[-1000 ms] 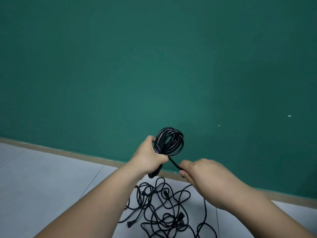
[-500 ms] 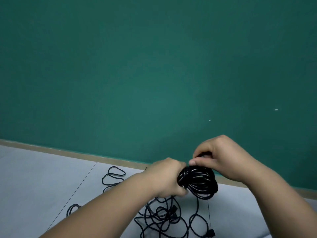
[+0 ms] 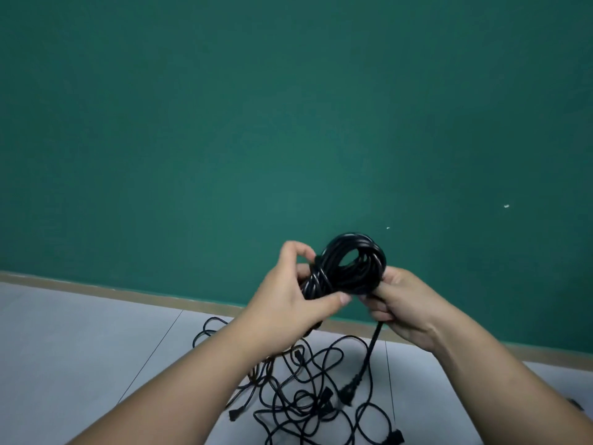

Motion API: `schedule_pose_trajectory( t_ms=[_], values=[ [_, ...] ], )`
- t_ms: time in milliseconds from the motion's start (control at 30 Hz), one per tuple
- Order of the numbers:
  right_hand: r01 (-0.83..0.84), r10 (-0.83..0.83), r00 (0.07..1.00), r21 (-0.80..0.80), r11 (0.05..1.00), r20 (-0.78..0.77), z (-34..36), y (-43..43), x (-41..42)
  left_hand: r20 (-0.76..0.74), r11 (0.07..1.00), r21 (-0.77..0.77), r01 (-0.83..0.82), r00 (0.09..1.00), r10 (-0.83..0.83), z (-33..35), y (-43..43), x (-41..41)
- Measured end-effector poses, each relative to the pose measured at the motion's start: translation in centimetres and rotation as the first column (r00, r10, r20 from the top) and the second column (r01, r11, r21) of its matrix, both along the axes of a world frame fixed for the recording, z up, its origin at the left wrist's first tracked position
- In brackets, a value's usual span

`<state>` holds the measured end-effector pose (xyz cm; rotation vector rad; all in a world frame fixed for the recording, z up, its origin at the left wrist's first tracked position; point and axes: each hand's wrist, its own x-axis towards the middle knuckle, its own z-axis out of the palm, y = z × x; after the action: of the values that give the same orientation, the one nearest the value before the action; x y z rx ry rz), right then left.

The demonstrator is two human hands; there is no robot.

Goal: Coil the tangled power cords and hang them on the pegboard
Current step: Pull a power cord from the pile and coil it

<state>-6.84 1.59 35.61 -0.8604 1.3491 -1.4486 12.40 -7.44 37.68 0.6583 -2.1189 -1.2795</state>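
1. Head view, only camera. Coil [image 3: 362,277] is held up in front of the green wall [image 3: 288,123], between both hands, above the floor [image 3: 80,348].
2. Left hand [image 3: 288,305]: wrapped round the coil's left end, thumb across the near side. Same grip as 1.0 s ago.
3. Right hand [image 3: 406,305]: fingers curled on the cord's free end at the coil's right edge. 0.5 s ago it was up over the top of the coil, which sat lower; 1.0 s ago it pinched the free end below and right.
4. So the right hand has gone over the bundle and back down. My read: one securing turn round the coil's waist just went on.
5. Plug [image 3: 348,395] now hangs free below the right hand, short tail left. Looks like this cord is near done: tuck or lock the end.
6. Tangled cords [image 3: 298,403] still lie in a heap on the floor near the baseboard [image 3: 128,292], below the hands. Most of the task remains.
7. Pegboard not in view, nothing hung that I can see.
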Motion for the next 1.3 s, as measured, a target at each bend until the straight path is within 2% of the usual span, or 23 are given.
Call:
schedule_pose_trajectory(
  t_ms=[33,100,133,200,267,333,433,467,567,667,733,800,867,967,1033,1133,1233,1300],
  values=[
    [-0.004,0.004,0.999,0.007,1.0,0.048,-0.1,0.0,0.2,-0.075,0.997,0.073,-0.022,0.997,0.028,0.3,0.1,-0.3],
    [0.004,-0.005,0.999,0.014,1.0,0.037,0.0,0.0,1.1,-0.171,0.99,0.118,-0.08,0.98,0.1,0.9,0.6,-1.0],
    [0.026,-0.026,1.0,0.015,1.0,-0.016,0.3,0.0,1.7,-0.199,0.984,0.128,-0.125,0.969,0.149,1.0,0.7,-1.4],
    [0.087,-0.09,0.96,-0.023,0.996,-0.265,1.0,0.2,2.5,-0.207,0.961,0.154,-0.23,0.943,0.259,0.7,0.3,-1.8],
    [0.102,-0.109,0.798,-0.045,0.994,-0.593,1.3,0.4,2.7,-0.15,0.928,0.183,-0.324,0.924,0.352,0.1,-0.4,-1.8],
    [0.093,-0.053,0.574,0.001,0.996,-0.817,1.2,0.6,2.6,-0.082,0.902,0.248,-0.355,0.92,0.384,-0.4,-1.1,-1.5],
    [0.185,-0.057,0.241,-0.012,0.983,-0.969,1.4,1.0,2.2,0.049,0.919,0.298,-0.259,0.965,0.257,-1.1,-1.9,-1.0],
    [0.214,-0.082,0.18,-0.042,0.976,-0.98,1.7,1.2,1.7,0.086,0.941,0.263,-0.215,0.976,0.2,-1.3,-2.1,-1.1],
    [0.195,-0.083,0.136,-0.056,0.979,-0.987,2.8,2.1,0.7,0.074,0.968,0.212,-0.137,0.99,0.124,-1.9,-2.6,-1.9],
    [0.155,-0.034,0.043,-0.027,0.988,-0.999,3.3,2.5,1.0,-0.021,0.958,0.264,-0.115,0.992,0.125,-2.2,-3.2,-3.1],
    [0.16,-0.01,-0.031,-0.015,0.987,-0.999,3.2,2.6,1.0,-0.012,0.967,0.237,-0.088,0.996,0.094,-2.6,-4.1,-4.0],
    [0.184,0.021,-0.09,0.004,0.983,-0.996,3.2,2.5,0.7,0.07,0.981,0.19,-0.026,0.997,0.013,-3.0,-4.7,-4.6],
    [0.192,-0.029,-0.107,-0.05,0.98,-0.994,2.8,2.3,-0.3,0.184,0.992,0.12,0.037,0.981,-0.059,-3.4,-4.8,-5.4],
    [0.141,-0.099,-0.162,-0.123,0.982,-0.982,1.8,1.9,-1.6,0.344,0.992,-0.119,0.049,0.939,-0.005,-3.5,-3.9,-6.7],
    [0.083,-0.107,-0.171,-0.122,0.989,-0.979,1.2,1.5,-2.1,0.408,0.965,-0.256,0.051,0.911,0.06,-3.4,-3.2,-7.6],
    [0.025,-0.139,-0.135,-0.143,0.989,-0.981,0.9,1.2,-2.8,0.492,0.94,-0.324,0.104,0.868,0.073,-3.9,-2.3,-8.8],
    [-0.027,-0.247,-0.115,-0.246,0.969,-0.962,0.7,0.9,-3.7,0.52,0.948,-0.291,0.128,0.853,0.045,-4.5,-1.9,-9.1],
    [0.008,-0.331,-0.124,-0.334,0.943,-0.936,0.5,0.8,-4.1,0.507,0.971,-0.217,0.097,0.862,0.028,-4.8,-1.7,-9.2]
  ],
)
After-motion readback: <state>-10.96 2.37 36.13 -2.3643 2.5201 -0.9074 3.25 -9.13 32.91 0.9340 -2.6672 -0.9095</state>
